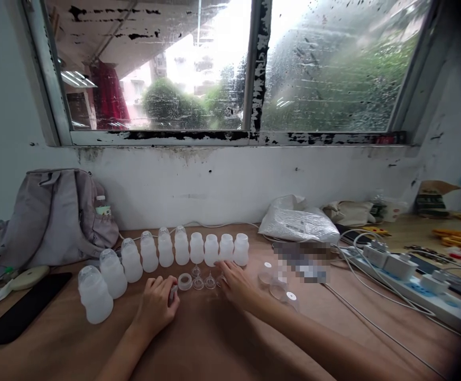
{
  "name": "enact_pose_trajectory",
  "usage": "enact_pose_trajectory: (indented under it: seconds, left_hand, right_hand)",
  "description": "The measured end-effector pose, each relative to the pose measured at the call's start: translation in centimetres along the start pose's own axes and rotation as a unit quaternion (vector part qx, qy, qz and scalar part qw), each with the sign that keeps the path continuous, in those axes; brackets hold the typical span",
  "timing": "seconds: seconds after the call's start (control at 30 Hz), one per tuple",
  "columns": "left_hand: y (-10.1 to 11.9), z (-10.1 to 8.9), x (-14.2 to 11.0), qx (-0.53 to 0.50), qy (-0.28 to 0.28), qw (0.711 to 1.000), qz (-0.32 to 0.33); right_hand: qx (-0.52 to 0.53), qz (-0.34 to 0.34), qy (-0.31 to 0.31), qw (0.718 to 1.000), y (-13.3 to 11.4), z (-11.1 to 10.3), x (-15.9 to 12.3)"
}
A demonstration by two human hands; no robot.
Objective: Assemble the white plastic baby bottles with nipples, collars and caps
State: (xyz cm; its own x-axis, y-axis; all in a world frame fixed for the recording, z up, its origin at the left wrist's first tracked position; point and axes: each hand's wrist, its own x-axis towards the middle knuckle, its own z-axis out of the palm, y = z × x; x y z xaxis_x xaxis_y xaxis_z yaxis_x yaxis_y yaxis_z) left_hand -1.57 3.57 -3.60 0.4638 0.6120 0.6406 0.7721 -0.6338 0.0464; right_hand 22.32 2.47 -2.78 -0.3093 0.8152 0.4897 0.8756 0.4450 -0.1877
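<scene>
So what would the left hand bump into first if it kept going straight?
Probably the pale ring on the table, just beyond the fingertips of the left hand. The small piece it holds might touch first; the exact gap is unclear.

Ten bottles (182, 247) stand in all, six under clear covers (180, 231) and four uncovered. At least three teats (210, 281), at least three loose caps (291, 300) and one backpack (62, 217) show.
</scene>
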Motion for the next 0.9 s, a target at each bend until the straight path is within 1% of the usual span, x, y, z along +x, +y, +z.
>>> enact_pose_trajectory:
  seconds: [0.07,0.13,0.27,0.33,0.47,0.6,0.7,0.77,0.8,0.83,0.9]
  left_hand:
    - [0.3,0.1,-0.1,0.000,-0.008,1.000,0.008]
    - [0.6,0.1,-0.3,-0.009,-0.015,1.000,0.017]
    - [1.9,-0.2,-0.6,-0.067,-0.038,0.995,0.055]
    - [2.8,-0.5,-0.6,-0.100,-0.055,0.991,0.074]
    - [4.0,-0.6,-0.6,-0.127,-0.077,0.984,0.097]
    - [4.3,-0.3,-0.7,-0.126,-0.086,0.982,0.113]
    - [4.3,-0.3,-0.8,-0.127,-0.079,0.981,0.121]
    - [4.3,-0.3,-0.8,-0.131,-0.062,0.982,0.125]
    - [4.2,-0.2,-0.9,-0.133,-0.051,0.982,0.125]
    - [4.1,-0.2,-0.9,-0.134,-0.039,0.982,0.125]
    - [4.0,0.0,-0.9,-0.136,-0.015,0.982,0.131]
  right_hand:
    - [0.019,0.016,0.000,1.000,0.6,0.9,-1.7]
    - [0.056,0.020,0.003,0.998,0.9,1.3,-2.6]
    - [0.140,0.025,0.033,0.989,0.5,0.4,-3.1]
    - [0.161,0.024,0.044,0.986,0.1,-0.2,-3.2]
    - [0.150,0.006,0.027,0.988,0.0,-0.3,-3.4]
    - [0.108,0.027,0.018,0.994,0.8,0.4,-3.3]
    - [0.111,0.051,0.036,0.992,1.0,0.3,-3.3]
    - [0.129,0.047,0.051,0.989,0.5,-0.2,-3.4]
    - [0.135,0.035,0.051,0.989,0.1,-0.4,-3.4]
    - [0.137,0.016,0.040,0.990,-0.3,-0.7,-3.5]
    - [0.124,-0.027,-0.009,0.992,-1.2,-1.1,-3.7]
